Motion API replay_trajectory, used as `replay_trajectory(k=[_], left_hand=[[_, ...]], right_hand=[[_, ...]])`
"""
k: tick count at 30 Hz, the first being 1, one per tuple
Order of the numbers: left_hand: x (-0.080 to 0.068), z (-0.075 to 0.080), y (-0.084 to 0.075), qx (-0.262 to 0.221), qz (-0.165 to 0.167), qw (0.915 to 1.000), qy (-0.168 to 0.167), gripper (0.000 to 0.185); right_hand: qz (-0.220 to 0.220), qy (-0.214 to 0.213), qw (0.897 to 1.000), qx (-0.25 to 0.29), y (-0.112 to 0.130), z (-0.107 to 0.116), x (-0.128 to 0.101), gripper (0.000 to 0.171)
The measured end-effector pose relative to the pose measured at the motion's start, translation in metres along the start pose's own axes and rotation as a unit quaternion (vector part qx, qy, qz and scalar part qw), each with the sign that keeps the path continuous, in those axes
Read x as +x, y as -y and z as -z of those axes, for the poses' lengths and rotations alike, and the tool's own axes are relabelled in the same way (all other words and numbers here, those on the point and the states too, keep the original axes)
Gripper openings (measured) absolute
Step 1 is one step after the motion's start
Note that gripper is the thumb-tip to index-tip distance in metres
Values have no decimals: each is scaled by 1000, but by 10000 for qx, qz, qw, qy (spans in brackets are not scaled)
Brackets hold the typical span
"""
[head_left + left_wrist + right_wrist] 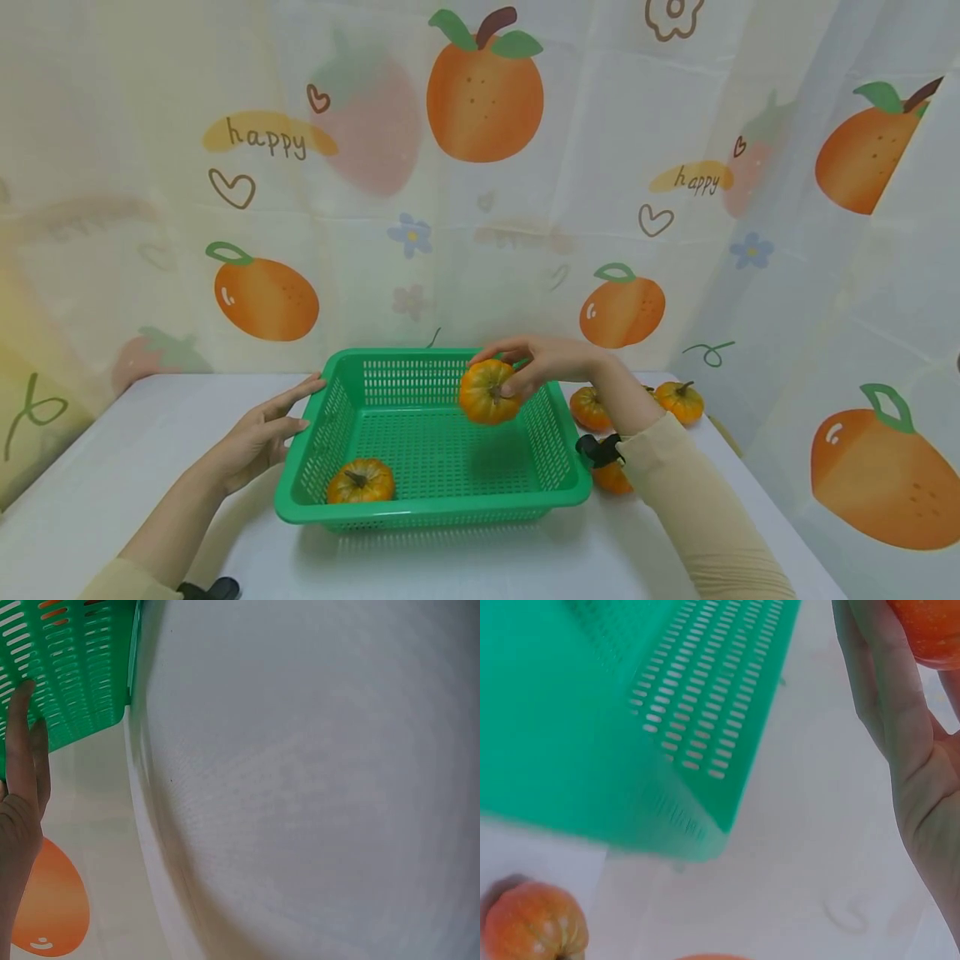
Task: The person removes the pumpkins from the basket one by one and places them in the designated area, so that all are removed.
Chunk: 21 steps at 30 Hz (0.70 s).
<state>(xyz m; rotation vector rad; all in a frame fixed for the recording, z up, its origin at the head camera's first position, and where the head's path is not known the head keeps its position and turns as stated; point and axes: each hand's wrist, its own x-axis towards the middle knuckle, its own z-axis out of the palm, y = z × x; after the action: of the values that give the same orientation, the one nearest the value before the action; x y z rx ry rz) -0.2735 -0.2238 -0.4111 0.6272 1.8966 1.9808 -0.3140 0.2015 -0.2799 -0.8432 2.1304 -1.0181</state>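
The pumpkin in the basket (361, 481) lies nearest the person, in the near left corner of the green basket (420, 502), which stands on the white bench (112, 467). The left hand (258, 433) rests against the outside of the left basket wall with fingers (21, 750) straight and released (a bracing contact, judged to keep the basket from sliding). The right hand (543, 362) grasps the held pumpkin (489, 392) from above, fingers curled round it, suspended over the far right part of the basket interior and clear of the floor; the top grip leaves the underside free. Further right, outside the basket, three loose pumpkins (679, 401) sit on the bench, just beside the right wall. A fruit-print curtain (480, 167) closes the background.

The head view alone shows both hands and the whole layout. The left wrist view confirms the flat fingers on the slotted wall. The right wrist view shows the palm (922, 787), part of the held pumpkin and one loose pumpkin below the basket corner.
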Motion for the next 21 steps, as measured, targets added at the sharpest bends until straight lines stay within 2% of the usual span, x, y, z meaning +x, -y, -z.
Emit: replay_trajectory(k=[8, 21], left_hand=[[1, -1, -1, -44, 12, 10000, -14, 61], [1, 0, 2, -23, 13, 10000, -25, 60]], right_hand=[[46, -195, 9998, -83, -24, 11, -12, 51], [-250, -781, 9966, -102, -49, 19, -42, 51]])
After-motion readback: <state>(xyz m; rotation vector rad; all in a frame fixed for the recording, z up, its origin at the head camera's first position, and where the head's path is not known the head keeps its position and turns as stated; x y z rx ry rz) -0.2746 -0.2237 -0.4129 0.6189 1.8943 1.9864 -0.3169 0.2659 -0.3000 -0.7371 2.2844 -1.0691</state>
